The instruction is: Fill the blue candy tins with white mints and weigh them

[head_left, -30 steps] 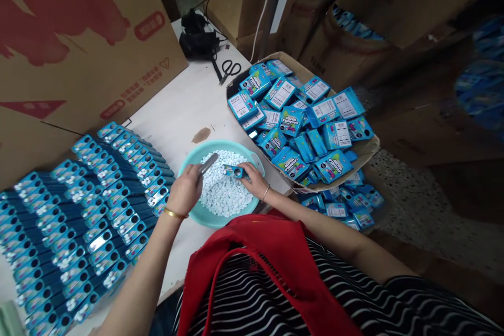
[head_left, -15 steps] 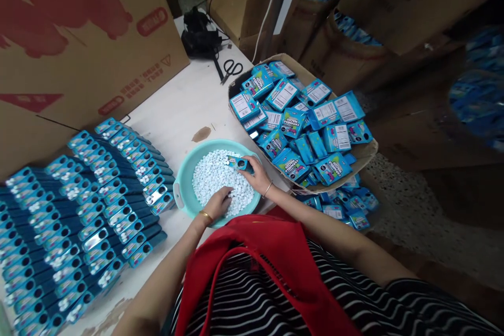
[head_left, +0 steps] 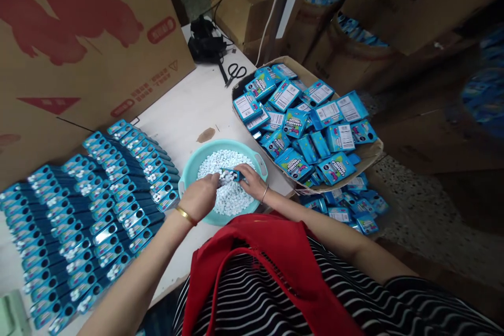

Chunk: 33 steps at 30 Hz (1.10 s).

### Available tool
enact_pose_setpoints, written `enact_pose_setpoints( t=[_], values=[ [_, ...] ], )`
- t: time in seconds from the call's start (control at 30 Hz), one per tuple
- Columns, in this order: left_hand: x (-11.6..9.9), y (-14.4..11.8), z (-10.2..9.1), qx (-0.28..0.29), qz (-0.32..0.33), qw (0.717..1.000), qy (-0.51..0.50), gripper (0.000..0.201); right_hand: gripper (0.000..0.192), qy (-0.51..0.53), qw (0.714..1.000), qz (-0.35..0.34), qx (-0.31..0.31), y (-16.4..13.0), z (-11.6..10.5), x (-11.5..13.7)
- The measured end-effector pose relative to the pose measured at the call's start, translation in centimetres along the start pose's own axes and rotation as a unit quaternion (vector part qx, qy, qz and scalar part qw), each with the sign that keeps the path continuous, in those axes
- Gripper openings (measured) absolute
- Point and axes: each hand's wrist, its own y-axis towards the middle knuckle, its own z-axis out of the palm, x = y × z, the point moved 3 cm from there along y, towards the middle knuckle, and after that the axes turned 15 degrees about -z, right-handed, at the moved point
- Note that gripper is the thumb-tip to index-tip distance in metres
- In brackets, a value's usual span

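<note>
One small blue oblong box point(head_left: 236, 174) hangs over the round turquoise plastic basin point(head_left: 190, 169), pinched in fingers of the right hand point(head_left: 252, 182), long axis toward the left hand point(head_left: 200, 197), whose curled grip is unclear.

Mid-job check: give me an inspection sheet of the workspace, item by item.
Surface: white table, brown stain beyond the basin.
Job's things: white pellets in the basin; blue boxes in rows, left; packs heaped in a tray, right.
Clutter: scissors, black gear.
Left hand: over the basin, grip unclear.
Right hand: holds a small box.
Cables: black cable by the gear; white cable behind the tray.
Surroundings: printed carton, open carton.
</note>
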Motion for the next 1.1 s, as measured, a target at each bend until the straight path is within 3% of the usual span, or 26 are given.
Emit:
enact_pose_setpoints(
  t=[0.1,0.17,0.3,0.43,0.5,0.57,0.67,0.77,0.8,0.87,0.93,1.0,1.1],
  values=[
    [-2.3,-1.4,-1.5,-0.009,-0.019,0.995,0.096,0.033,0.042,0.012,1.000,0.007,-0.006,-0.3,0.4,0.3],
    [-2.7,-2.4,-2.2,-0.016,-0.013,0.993,0.119,0.033,0.038,0.021,0.999,0.024,-0.016,-0.4,0.4,0.3],
    [-0.2,-3.3,-2.2,-0.062,-0.019,0.997,0.042,0.019,0.034,0.047,0.997,0.045,-0.029,-0.2,-0.1,1.0],
    [2.5,-2.3,0.1,-0.146,0.065,0.975,-0.156,0.052,0.033,0.089,0.995,0.033,-0.019,0.7,-0.2,3.5],
    [2.8,-1.7,2.0,-0.128,0.097,0.964,-0.212,0.048,0.032,0.103,0.995,0.016,0.004,1.1,0.1,4.8],
    [2.8,-1.9,3.5,-0.098,0.108,0.958,-0.247,0.033,0.037,0.109,0.993,-0.012,0.032,1.3,-0.1,5.6],
    [3.9,-4.0,4.6,-0.121,0.065,0.947,-0.290,0.028,0.050,0.060,0.998,-0.025,0.010,0.9,-3.3,5.1],
    [7.1,-8.0,5.8,-0.195,-0.039,0.930,-0.310,0.032,0.044,-0.120,0.990,0.043,-0.063,-0.4,-9.8,2.4],
    [8.5,-9.4,6.6,-0.221,-0.079,0.922,-0.308,0.033,0.044,-0.188,0.977,0.081,-0.058,-1.0,-11.9,1.1],
    [11.3,-11.9,8.5,-0.259,-0.150,0.907,-0.297,0.032,0.050,-0.282,0.946,0.158,0.028,-2.4,-14.9,-1.4],
    [13.6,-13.4,10.8,-0.269,-0.196,0.901,-0.279,0.029,0.066,-0.316,0.912,0.227,0.131,-3.7,-16.1,-3.5],
    [15.0,-13.4,13.0,-0.258,-0.215,0.903,-0.267,0.026,0.079,-0.323,0.891,0.258,0.189,-4.6,-16.1,-4.5],
    [15.6,-11.3,15.4,-0.227,-0.221,0.914,-0.253,0.025,0.082,-0.327,0.898,0.247,0.159,-4.6,-15.6,-4.6]
  ],
)
